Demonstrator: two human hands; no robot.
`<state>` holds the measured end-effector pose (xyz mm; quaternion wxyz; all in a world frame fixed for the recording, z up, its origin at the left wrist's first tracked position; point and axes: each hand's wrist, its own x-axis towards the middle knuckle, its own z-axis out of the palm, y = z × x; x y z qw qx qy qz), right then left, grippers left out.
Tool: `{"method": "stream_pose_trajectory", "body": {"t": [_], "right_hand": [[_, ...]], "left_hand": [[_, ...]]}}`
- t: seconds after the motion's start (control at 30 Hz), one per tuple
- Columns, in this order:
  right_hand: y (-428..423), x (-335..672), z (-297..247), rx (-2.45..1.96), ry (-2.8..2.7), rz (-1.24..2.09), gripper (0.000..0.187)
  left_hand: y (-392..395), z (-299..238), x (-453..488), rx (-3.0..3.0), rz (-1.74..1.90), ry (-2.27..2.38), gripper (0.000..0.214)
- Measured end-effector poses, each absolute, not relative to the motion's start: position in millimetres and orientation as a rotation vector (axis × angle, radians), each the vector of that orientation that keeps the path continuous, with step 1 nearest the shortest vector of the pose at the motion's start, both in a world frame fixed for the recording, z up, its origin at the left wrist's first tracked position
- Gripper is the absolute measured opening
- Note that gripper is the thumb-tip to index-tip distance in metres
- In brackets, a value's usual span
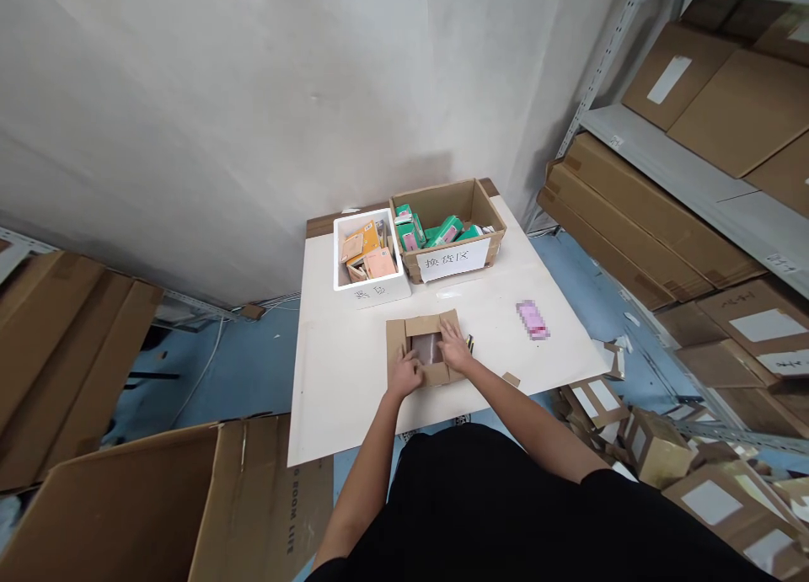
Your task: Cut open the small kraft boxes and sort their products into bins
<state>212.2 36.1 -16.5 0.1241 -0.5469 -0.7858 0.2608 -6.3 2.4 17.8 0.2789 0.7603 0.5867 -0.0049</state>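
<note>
A small brown cardboard box (396, 333) stands on the white table with its flaps folded outward. Inside lies something brownish and shiny, whose kind I cannot make out. My left hand (406, 374) grips the box at its left near side, fingers bent over the flap. At the right side my right hand (453, 347) holds the flap, thumb toward the opening. Just beyond that wrist, a small black-and-yellow object (469, 343) lies partly hidden.
Behind the box stand a white foam bin (385, 291) of envelopes and cards and a labelled carton (453, 260) of green packages. A blurred pink item (533, 320) and a cardboard scrap (511, 380) lie on the table (341, 380). Shelves (670, 152) and stacked cartons flank it.
</note>
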Motion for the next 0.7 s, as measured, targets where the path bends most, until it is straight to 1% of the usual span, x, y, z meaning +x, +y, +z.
{"method": "stream_pose_trajectory", "body": {"t": [0.1, 0.17, 0.2, 0.27, 0.3, 0.33, 0.4, 0.53, 0.6, 0.7], "right_hand": [[52, 205, -14, -1.633, -2.361, 0.775, 0.055], [64, 201, -15, -1.687, -2.342, 0.750, 0.064], [71, 199, -16, -1.716, -2.322, 0.741, 0.070], [86, 194, -20, -1.766, -2.283, 0.759, 0.082], [93, 192, -22, -1.792, -2.268, 0.783, 0.087], [101, 188, -24, -1.826, -2.255, 0.815, 0.091], [113, 182, -27, -1.924, -2.225, 0.884, 0.093], [127, 171, -27, -2.056, -2.184, 0.909, 0.089], [125, 168, -24, -1.988, -2.194, 0.822, 0.089], [110, 163, -20, -1.748, -2.205, 0.700, 0.085]], "left_hand": [[-11, 20, -23, 1.969, 0.053, 1.454, 0.038], [-20, 19, -34, 1.972, 0.023, 1.407, 0.032], [-25, 17, -37, 1.986, 0.002, 1.409, 0.032], [-34, 11, -39, 2.010, -0.034, 1.457, 0.047], [-37, 7, -38, 2.018, -0.040, 1.492, 0.048], [-40, 3, -35, 2.027, -0.036, 1.526, 0.044], [-45, -4, -27, 2.049, -0.016, 1.583, 0.031], [-50, -11, -14, 2.122, 0.027, 1.665, 0.024], [-51, -9, -14, 2.170, 0.045, 1.674, 0.020], [-53, -4, -22, 2.226, 0.061, 1.665, 0.016]]}}
